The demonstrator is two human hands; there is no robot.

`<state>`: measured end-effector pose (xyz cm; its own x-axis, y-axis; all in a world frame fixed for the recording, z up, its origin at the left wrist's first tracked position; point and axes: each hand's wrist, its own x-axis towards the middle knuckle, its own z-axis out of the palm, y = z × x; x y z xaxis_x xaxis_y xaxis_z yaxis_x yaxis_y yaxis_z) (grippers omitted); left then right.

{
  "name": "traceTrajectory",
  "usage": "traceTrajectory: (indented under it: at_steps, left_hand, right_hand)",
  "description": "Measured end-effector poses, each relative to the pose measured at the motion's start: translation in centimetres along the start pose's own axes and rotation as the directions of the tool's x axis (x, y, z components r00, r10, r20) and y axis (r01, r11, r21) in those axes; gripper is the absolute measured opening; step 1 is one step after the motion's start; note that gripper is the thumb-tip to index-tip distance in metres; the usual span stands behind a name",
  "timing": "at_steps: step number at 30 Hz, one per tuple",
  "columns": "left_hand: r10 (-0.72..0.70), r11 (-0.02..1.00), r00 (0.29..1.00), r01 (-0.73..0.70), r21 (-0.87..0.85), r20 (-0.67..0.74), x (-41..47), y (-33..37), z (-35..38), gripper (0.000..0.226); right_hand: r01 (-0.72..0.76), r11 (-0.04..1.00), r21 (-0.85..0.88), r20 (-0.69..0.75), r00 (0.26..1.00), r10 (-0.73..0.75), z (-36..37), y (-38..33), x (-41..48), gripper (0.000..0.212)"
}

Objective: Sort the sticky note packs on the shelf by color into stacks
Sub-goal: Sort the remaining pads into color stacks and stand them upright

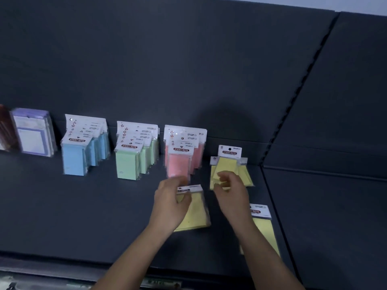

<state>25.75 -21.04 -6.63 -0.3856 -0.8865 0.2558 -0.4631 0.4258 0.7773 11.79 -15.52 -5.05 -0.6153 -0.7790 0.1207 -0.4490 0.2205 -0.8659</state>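
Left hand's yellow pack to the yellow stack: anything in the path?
Yes: the right hand sits over the front of the yellow stack, just right of the yellow pack that the left hand grips. Nothing else visible lies on the shelf between pack and stack.

Matt dark shelf (83, 206), glossy plastic-wrapped paper sticky note packs (194, 212)

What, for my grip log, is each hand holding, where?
Left hand: yellow pack, by its label end. Right hand: over the yellow stack, hold unclear.
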Motion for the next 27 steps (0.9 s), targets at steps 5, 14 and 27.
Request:
traceTrajectory:
  at_steps: [5, 14, 27]
  left_hand:
    - [0.068, 0.977, 0.964, -0.012, -0.214, 0.255, 3.0, 3.9, 3.6, 0.035]
    - [-0.227, 0.883, 0.964, 0.264, -0.389, 0.138, 4.6, 4.5, 7.1, 0.016]
    - [-0.158, 0.760, 0.957, 0.276, -0.588, 0.245, 3.0, 3.4, 2.2, 0.036]
  right_hand:
    - [-0.287, 0.852, 0.437, 0.040, 0.953, 0.300, -2.7, 1.0, 1.1, 0.041]
    - [-0.405, 0.718, 0.566, 0.198, 0.912, 0.358, -4.9, 1.6, 1.3, 0.037]
    - [-0.223, 0.782, 0.582, 0.117, 0.975, 0.191, -2.2, 1.2, 0.6, 0.016]
